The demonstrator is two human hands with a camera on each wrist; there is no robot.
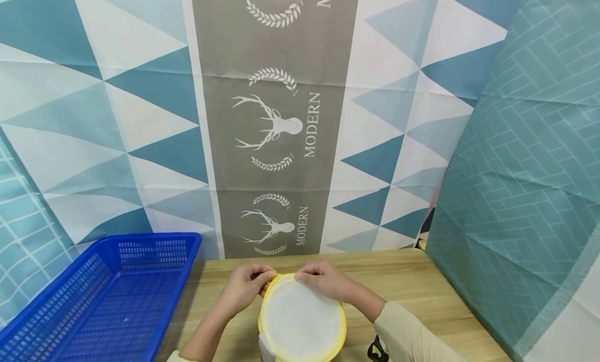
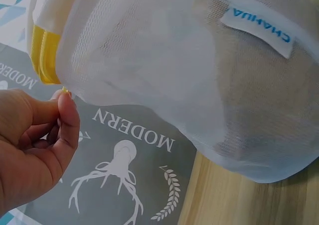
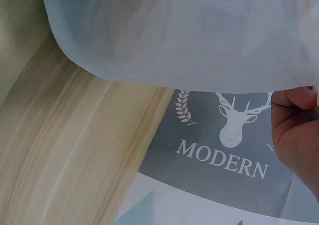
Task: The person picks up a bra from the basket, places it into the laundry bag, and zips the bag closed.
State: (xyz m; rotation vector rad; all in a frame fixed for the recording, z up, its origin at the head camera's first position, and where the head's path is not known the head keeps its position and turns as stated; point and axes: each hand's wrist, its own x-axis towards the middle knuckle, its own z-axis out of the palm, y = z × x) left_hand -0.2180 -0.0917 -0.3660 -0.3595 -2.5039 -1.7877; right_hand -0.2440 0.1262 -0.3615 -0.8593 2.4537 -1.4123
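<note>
A white mesh laundry bag (image 1: 302,320) with a yellow zipper rim stands over the table, its round end turned up in the head view. My left hand (image 1: 244,289) pinches a small yellow piece at the rim's far left, thumb against forefinger. That pinch shows beside the yellow band (image 2: 47,53) in the left wrist view. My right hand (image 1: 325,281) grips the same rim a little to the right, thumb on top. A white label (image 2: 259,31) with blue letters is on the bag's mesh side. Only part of the right hand (image 3: 299,128) appears in the right wrist view.
To the left stands a blue plastic basket (image 1: 171,299) with perforated walls. The wooden table (image 1: 398,278) ends at a patterned cloth backdrop (image 1: 272,169), and a green cloth (image 1: 529,159) hangs on the right. Close to my right sleeve is a small black object (image 1: 376,350).
</note>
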